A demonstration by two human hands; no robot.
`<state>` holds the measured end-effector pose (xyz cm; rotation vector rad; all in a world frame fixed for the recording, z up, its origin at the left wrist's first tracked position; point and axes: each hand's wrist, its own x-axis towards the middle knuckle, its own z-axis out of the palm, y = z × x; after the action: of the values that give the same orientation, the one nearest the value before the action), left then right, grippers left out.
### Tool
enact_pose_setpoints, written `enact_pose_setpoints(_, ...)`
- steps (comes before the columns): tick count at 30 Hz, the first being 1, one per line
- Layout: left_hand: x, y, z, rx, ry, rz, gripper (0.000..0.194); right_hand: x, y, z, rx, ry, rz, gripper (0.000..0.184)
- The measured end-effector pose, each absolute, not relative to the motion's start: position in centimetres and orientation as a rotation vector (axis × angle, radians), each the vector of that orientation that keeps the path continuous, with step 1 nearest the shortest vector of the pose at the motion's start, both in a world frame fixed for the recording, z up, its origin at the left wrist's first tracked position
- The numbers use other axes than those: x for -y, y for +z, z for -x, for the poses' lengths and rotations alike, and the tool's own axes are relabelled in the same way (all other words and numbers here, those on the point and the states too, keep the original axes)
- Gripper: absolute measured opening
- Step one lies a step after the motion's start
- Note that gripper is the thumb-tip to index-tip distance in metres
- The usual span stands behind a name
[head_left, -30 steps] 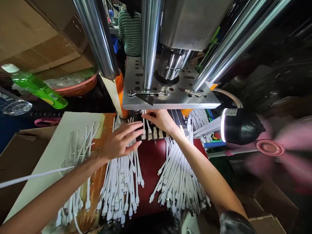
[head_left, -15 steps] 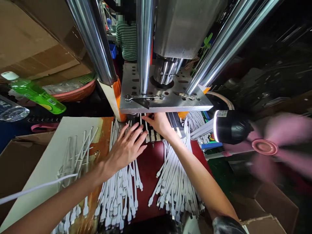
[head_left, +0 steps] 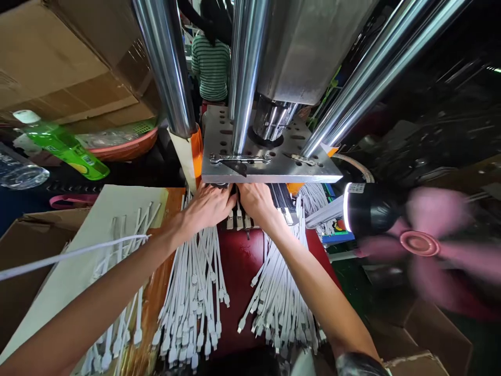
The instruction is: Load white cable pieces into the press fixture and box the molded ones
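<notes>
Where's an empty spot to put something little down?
The red table shows a bare strip between the left cable bunch and the right cable bunch. The pale board has bare room at its far left, beside its loose cables. It's crowded under the metal plate, with the left hand and right hand close together.

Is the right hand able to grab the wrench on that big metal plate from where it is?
Probably not from there. The right hand looks partly under the front edge of the metal plate, and the wrench lies on top. Coming out and over looks possible, though.
</notes>
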<state>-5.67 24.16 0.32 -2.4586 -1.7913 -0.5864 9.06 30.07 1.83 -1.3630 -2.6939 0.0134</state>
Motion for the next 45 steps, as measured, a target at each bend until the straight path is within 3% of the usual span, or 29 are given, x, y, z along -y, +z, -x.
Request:
enact_pose_setpoints(8, -26.9, 1.3, 5.8, 1.877, -0.714, 2.357, 0.03, -31.8, 2.9, -8.7, 2.666, 0.022, 1.33, 0.037)
enact_pose_setpoints(11, -21.2, 1.0, 5.8, 1.988, -0.726, 2.2, 0.031, -26.1, 2.9, -12.4, 2.551, 0.026, 1.319, 0.03)
enact_pose_setpoints(13, -15.6, -0.3, 6.2, 2.168, -0.527, 2.049, 0.033, -20.7, 1.7, -15.9, 2.382, 0.045, 1.516, 0.022)
enact_pose_setpoints(15, -10.4, -2.0, 6.7, 2.337, -0.266, 2.082, 0.037, -15.8, -0.3, -19.1, 2.393, 0.059, 1.816, 0.033)
enact_pose_setpoints(18, -6.0, -4.0, 7.1, 2.527, -0.25, 2.141, 0.033, -12.0, -2.8, -21.8, 2.443, 0.146, 2.093, 0.03)
enact_pose_setpoints(23, -6.0, -4.4, 7.5, 2.804, -0.582, 2.075, 0.03, -12.4, -3.1, -22.6, 2.175, 0.546, 1.992, 0.032)
enact_pose_setpoints(27, -6.4, -4.2, 7.9, 3.055, -1.376, 1.976, 0.023, -12.4, -2.2, -23.4, 1.855, 0.799, 1.706, 0.041)
enact_pose_setpoints(29, -6.0, -3.9, 7.5, 3.204, -1.921, 1.791, 0.033, -11.8, -1.8, -23.6, 1.761, 0.802, 1.654, 0.044)
enact_pose_setpoints(31, -5.5, -3.5, 6.5, 3.316, -2.375, 1.541, 0.057, -10.8, -1.3, -23.4, 1.673, 0.8, 1.586, 0.042)
enact_pose_setpoints(35, -3.7, -2.4, 2.5, 3.383, -2.879, 1.162, 0.094, -7.9, -0.3, -21.5, 1.708, 1.02, 1.282, 0.035)
enact_pose_setpoints(37, -2.7, -1.9, 0.5, 3.394, -2.91, 1.18, 0.109, -6.4, 0.0, -20.3, 1.862, 1.181, 1.115, 0.029)
enact_pose_setpoints(40, -1.2, -1.4, -1.3, 3.391, -2.689, 1.375, 0.125, -5.0, -0.2, -19.2, 2.023, 1.375, 0.954, 0.023)
enact_pose_setpoints(45, 0.2, -0.6, -1.5, 3.364, -2.309, 1.575, 0.112, -4.3, -0.9, -19.3, 1.975, 1.39, 0.957, 0.023)
